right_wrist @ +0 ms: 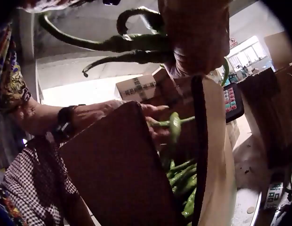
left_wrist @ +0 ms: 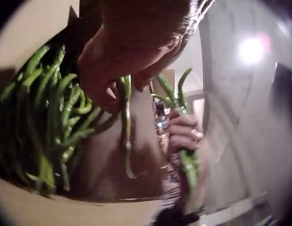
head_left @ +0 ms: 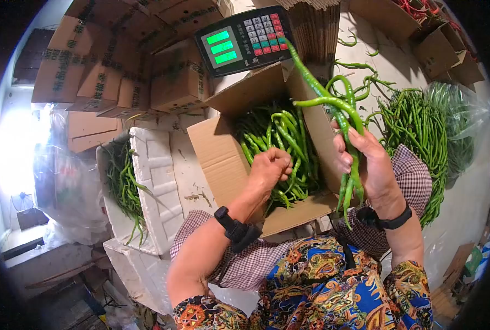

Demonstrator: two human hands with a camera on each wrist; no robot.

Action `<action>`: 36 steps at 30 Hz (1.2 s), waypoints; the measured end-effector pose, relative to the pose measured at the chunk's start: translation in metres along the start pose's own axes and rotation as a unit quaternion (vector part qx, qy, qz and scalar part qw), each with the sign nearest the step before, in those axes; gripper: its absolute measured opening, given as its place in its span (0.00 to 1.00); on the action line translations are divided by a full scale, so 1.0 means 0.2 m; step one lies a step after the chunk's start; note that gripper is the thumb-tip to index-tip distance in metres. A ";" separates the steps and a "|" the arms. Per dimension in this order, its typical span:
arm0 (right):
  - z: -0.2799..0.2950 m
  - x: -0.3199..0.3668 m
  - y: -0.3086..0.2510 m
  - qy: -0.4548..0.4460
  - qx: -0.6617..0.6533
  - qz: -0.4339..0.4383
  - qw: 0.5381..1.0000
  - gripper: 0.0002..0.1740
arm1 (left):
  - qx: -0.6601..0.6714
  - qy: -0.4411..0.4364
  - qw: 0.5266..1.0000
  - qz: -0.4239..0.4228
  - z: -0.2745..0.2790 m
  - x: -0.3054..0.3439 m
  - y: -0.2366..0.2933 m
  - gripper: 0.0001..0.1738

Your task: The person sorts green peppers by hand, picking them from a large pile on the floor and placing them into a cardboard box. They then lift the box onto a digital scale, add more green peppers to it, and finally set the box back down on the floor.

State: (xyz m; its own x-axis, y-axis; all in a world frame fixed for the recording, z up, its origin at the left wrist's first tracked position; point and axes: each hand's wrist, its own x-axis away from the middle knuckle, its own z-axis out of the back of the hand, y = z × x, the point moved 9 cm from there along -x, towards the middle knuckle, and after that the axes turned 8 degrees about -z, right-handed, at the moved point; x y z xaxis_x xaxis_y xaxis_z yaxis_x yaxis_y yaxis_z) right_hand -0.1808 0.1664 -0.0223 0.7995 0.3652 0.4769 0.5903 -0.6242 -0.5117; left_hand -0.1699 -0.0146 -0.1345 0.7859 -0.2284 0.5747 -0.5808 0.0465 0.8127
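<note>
Several long green chili peppers [head_left: 350, 137] are gripped in my right hand [head_left: 373, 165], raised beside the right flap of an open cardboard box [head_left: 218, 165]. Their curved ends stick out above and below the fingers. My left hand [head_left: 270, 171] is over the box's near half, fingers curled. A single chili pepper [left_wrist: 127, 136] hangs from its thumb and fingers in the left wrist view. Beneath it, a heap of green chili peppers [head_left: 281, 129] lies in the box. The right wrist view shows the left fingers at a pepper [right_wrist: 174, 126] above the heap.
A scale display [head_left: 245, 41] with lit green readouts stands behind the box. Stacked cartons [head_left: 113, 71] rise at the far left, with a white foam box [head_left: 159, 187] of peppers below. A large pepper pile [head_left: 415, 126] lies at right beside clear plastic [head_left: 459, 121].
</note>
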 end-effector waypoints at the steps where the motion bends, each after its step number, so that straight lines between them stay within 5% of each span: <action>1: 0.01 0.00 -0.01 0.001 -0.001 -0.001 1.000 0.19 | 0.000 0.000 1.000 0.002 -0.01 0.01 -0.03 0.08; 4: 0.03 0.03 -0.07 0.019 0.030 0.037 0.999 0.19 | -0.111 0.116 0.984 -0.082 0.09 0.02 0.02 0.07; 11: 0.00 0.04 -0.07 0.021 0.041 0.045 0.998 0.19 | -0.258 0.013 0.961 -0.098 0.00 -0.01 0.06 0.11; 15: 0.03 0.05 -0.08 0.027 0.054 0.049 0.997 0.19 | -0.405 0.019 0.890 -0.208 -0.09 0.02 0.12 0.14; 17: 0.03 0.05 -0.07 0.046 0.066 0.034 0.996 0.18 | -0.587 -0.032 0.781 -0.208 -0.18 0.02 0.10 0.19; 19: 0.01 0.05 -0.07 0.041 0.070 0.031 0.996 0.18 | -0.568 -0.042 0.789 -0.230 -0.22 0.05 0.18 0.15; 21: 0.02 0.06 -0.06 0.037 0.072 0.028 0.996 0.18 | -0.237 -0.098 0.966 0.010 -0.23 0.04 0.02 0.12; 23: 0.02 0.05 -0.06 0.037 0.069 0.036 0.996 0.18 | -0.204 -0.082 0.975 0.018 -0.21 0.01 -0.09 0.12; 26: 0.02 0.05 -0.04 0.052 0.065 -0.002 0.997 0.20 | -0.491 -0.147 0.830 -0.221 -0.30 0.07 -0.04 0.14; 27: 0.01 0.06 -0.04 0.052 0.066 -0.001 0.996 0.20 | -0.491 -0.147 0.829 -0.222 -0.31 0.09 0.01 0.14; 29: -0.01 0.07 -0.02 0.066 0.090 -0.021 0.994 0.22 | -0.408 -0.135 0.886 -0.173 -0.28 0.10 0.09 0.15; 30: -0.02 0.06 -0.01 0.057 0.114 -0.024 0.992 0.24 | -0.363 -0.087 0.902 -0.216 -0.25 0.11 0.19 0.16; 32: -0.06 0.06 0.00 0.036 0.192 -0.025 0.980 0.25 | -0.155 -0.088 0.980 -0.084 -0.20 0.15 0.27 0.19; 36: -0.10 0.05 0.03 0.024 0.429 0.017 0.903 0.35 | 0.121 -0.010 0.991 -0.053 -0.19 0.27 0.46 0.22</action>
State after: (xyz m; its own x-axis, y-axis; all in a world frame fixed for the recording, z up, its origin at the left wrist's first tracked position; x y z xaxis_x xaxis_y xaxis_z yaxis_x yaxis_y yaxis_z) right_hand -0.1710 0.1528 -0.0057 0.8257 0.3120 0.4700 0.4505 0.1367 -0.8822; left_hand -0.1738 0.0139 -0.0249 0.8428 -0.2379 0.4828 -0.5303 -0.2138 0.8204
